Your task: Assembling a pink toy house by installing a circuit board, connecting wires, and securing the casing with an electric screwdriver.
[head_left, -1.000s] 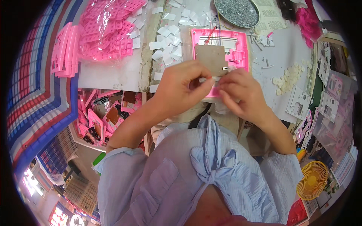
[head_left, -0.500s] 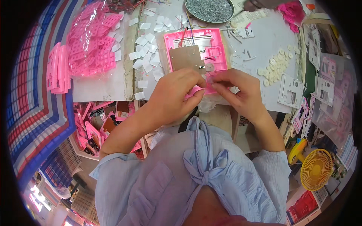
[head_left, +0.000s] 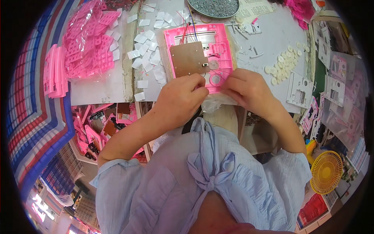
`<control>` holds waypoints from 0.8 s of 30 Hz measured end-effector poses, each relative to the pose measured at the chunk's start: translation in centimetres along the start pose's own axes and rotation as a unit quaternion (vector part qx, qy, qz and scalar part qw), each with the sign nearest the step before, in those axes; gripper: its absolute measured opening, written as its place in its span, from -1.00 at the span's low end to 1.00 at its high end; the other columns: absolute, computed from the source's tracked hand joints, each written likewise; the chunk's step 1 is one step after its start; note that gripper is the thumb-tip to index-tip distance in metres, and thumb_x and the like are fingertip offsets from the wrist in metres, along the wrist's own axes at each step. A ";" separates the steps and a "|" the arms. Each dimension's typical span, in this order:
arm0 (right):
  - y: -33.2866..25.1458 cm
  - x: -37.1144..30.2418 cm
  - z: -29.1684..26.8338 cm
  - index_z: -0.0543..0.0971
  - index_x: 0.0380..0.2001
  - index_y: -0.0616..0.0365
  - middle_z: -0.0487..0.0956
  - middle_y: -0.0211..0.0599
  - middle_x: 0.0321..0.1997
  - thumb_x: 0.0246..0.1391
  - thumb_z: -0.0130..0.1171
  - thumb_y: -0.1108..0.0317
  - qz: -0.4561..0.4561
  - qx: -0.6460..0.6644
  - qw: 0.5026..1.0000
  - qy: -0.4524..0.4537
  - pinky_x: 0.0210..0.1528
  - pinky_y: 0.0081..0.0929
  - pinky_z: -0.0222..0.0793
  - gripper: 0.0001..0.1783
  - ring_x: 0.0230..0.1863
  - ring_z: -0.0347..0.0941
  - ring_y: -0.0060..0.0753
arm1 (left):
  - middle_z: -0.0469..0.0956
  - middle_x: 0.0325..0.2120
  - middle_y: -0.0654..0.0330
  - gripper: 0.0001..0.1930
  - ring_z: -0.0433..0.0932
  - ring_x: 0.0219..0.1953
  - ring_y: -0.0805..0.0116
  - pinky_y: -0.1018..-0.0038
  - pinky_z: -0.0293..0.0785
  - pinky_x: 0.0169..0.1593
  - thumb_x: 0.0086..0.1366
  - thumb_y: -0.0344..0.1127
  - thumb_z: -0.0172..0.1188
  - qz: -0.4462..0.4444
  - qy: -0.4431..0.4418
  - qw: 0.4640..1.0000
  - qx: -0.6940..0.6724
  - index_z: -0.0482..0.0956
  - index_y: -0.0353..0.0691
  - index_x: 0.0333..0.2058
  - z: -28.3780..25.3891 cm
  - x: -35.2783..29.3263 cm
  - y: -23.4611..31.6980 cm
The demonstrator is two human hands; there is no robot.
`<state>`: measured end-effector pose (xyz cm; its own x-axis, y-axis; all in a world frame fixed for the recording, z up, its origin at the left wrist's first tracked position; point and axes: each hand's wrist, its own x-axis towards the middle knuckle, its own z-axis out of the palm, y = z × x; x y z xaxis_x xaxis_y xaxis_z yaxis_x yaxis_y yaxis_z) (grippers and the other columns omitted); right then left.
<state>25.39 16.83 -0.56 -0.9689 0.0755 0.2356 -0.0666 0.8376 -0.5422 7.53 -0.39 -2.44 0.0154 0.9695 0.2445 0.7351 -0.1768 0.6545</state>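
Note:
A pink plastic housing lies in front of me, with a brown circuit board over its left half. Red and dark thin wires rise from the board's top. A round pink ring shows in the housing's lower part. At the housing's lower left, my left hand is closed with its fingers curled in; whatever they hold is hidden. My right hand is pinched closed at the lower right edge, where a thin wire-like line runs near the fingertips. I cannot make out what it grips.
White square pieces are scattered left of the housing, beside a bag of pink parts. A round tray of small metal screws stands behind. White round parts and white panels lie to the right. Below left, an open drawer holds pink parts.
My hands have drawn apart from close together over the housing's lower part, uncovering the round ring. A dark object at the top right has gone from view.

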 end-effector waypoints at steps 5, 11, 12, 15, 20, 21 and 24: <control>-0.9 0.3 -1.6 0.53 -0.39 0.13 0.46 -0.33 -0.39 -0.13 0.19 0.37 -0.094 -0.089 0.984 -0.122 -0.34 -0.40 0.51 -0.83 -0.27 0.48 -0.25 | 0.53 -0.34 0.15 -0.87 0.56 -0.32 0.12 0.28 0.50 -0.28 0.11 -0.42 0.30 0.005 -0.010 1.000 0.002 0.58 -0.22 -0.33 -0.1 -0.3 -0.3; -0.1 1.6 -1.7 0.51 -0.42 0.15 0.46 -0.30 -0.37 -0.13 0.18 0.36 -0.116 -0.069 0.981 -0.136 -0.37 -0.40 0.50 -0.84 -0.28 0.48 -0.23 | 0.51 -0.40 0.17 -0.89 0.53 -0.36 0.12 0.25 0.47 -0.30 0.12 -0.39 0.27 0.010 -0.022 1.000 0.011 0.58 -0.20 -0.34 -0.2 -0.2 -0.5; 0.6 1.5 -1.4 0.51 -0.42 0.15 0.45 -0.29 -0.37 -0.12 0.18 0.36 -0.114 -0.050 0.984 -0.126 -0.37 -0.40 0.50 -0.84 -0.28 0.48 -0.23 | 0.51 -0.40 0.17 -0.89 0.53 -0.36 0.12 0.25 0.47 -0.30 0.12 -0.39 0.27 0.010 -0.021 1.000 0.011 0.58 -0.20 -0.34 -0.2 -0.2 -0.5; 1.7 0.7 -0.7 0.49 -0.43 0.16 0.46 -0.28 -0.37 -0.15 0.19 0.37 -0.054 0.018 0.994 -0.090 -0.38 -0.36 0.48 -0.83 -0.31 0.48 -0.21 | 0.51 -0.40 0.17 -0.88 0.53 -0.35 0.12 0.25 0.47 -0.30 0.12 -0.39 0.27 0.010 -0.027 1.000 0.012 0.58 -0.20 -0.34 -0.3 -0.2 -0.5; 0.7 -0.8 0.2 0.50 -0.39 0.17 0.49 -0.29 -0.39 -0.09 0.31 0.38 -0.149 -0.052 0.987 -0.019 -0.38 -0.34 0.46 -0.79 -0.35 0.48 -0.20 | 0.53 -0.39 0.17 -0.88 0.54 -0.34 0.12 0.27 0.49 -0.28 0.12 -0.38 0.28 0.010 -0.037 0.999 0.014 0.59 -0.20 -0.34 -0.4 -0.1 -0.5; 0.7 -1.0 0.4 0.51 -0.37 0.17 0.49 -0.30 -0.39 -0.08 0.35 0.38 -0.168 -0.053 0.984 -0.006 -0.38 -0.35 0.45 -0.77 -0.34 0.48 -0.20 | 0.53 -0.39 0.17 -0.88 0.55 -0.34 0.12 0.27 0.49 -0.28 0.12 -0.39 0.28 0.011 -0.039 0.999 0.015 0.59 -0.21 -0.34 -0.4 -0.1 -0.5; 1.3 -2.0 1.0 0.55 -0.35 0.16 0.54 -0.32 -0.33 -0.07 0.41 0.36 -0.045 0.012 0.999 0.005 -0.33 -0.36 0.46 -0.76 -0.24 0.50 -0.19 | 0.53 -0.39 0.17 -0.87 0.55 -0.33 0.12 0.27 0.50 -0.27 0.12 -0.39 0.29 0.015 -0.039 0.999 0.015 0.59 -0.21 -0.33 -0.5 -0.1 -0.6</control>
<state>26.95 17.22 -2.54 -0.9563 0.0058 0.2922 -0.1594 0.8275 -0.5383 6.77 -0.48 -2.51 0.0888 0.9743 0.2069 0.7538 -0.2015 0.6255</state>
